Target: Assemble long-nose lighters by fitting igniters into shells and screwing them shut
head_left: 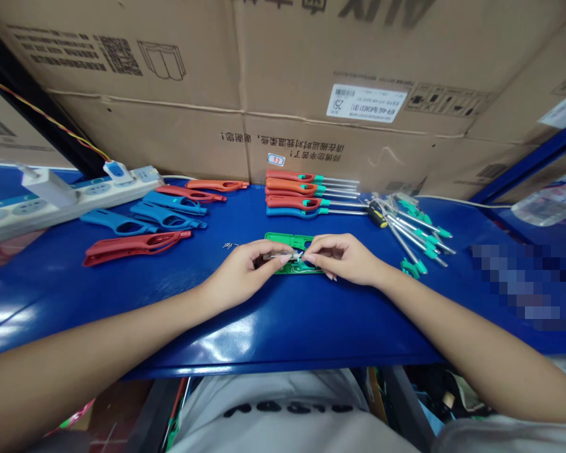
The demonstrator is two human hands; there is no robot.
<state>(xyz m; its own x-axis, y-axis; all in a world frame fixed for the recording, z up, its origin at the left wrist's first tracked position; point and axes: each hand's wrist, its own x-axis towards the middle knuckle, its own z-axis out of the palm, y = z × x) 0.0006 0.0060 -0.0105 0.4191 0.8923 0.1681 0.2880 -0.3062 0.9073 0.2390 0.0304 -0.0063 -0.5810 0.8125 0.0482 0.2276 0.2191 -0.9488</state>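
Observation:
Over the middle of the blue table, my left hand (249, 269) pinches a small clear and white part (283, 255) between thumb and forefinger. My right hand (342, 258) is closed at the other end of that part; what its fingertips hold is too small to make out. Beneath both hands lies an opened green plastic shell (287, 240) with a thin pale wire inside its lower half. The hands partly hide the shell. A few tiny metal pins (231, 245) lie just left of it.
Red, orange and blue handle shells (136, 246) lie at the left by a power strip (66, 204). Behind the hands is a stack of long-nosed lighters (292, 202). A yellow-black screwdriver (377, 215) and metal tubes with teal ends (419, 236) are at the right. Cardboard (193, 138) stands behind.

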